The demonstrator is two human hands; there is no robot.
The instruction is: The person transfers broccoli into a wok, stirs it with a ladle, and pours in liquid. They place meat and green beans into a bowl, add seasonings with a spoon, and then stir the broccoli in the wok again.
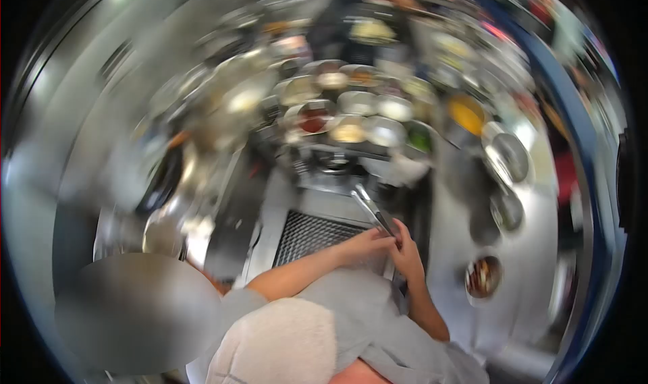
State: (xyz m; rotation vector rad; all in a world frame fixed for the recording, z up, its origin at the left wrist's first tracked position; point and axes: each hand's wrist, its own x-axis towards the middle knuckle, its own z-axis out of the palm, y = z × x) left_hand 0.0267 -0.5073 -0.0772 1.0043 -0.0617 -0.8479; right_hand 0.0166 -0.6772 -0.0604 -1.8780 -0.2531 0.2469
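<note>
My left hand (364, 242) and my right hand (407, 252) meet over a steel kitchen station. Both grip the handle end of a pair of metal tongs (369, 205), which point up and left, away from me. The tong tips hang over the far edge of a dark metal grate (307, 235). My grey shirt (378, 323) fills the bottom of the view, with a pale cloth (277, 347) lying over it. The whole picture is blurred by motion.
Beyond the grate stand several metal bowls, among them red sauce (312, 119), something green (420, 139) and something yellow (467, 114). The steel counter (540, 249) on the right carries an empty bowl (511, 156) and a small dish of food (483, 276). Another person (368, 6) stands at the far end.
</note>
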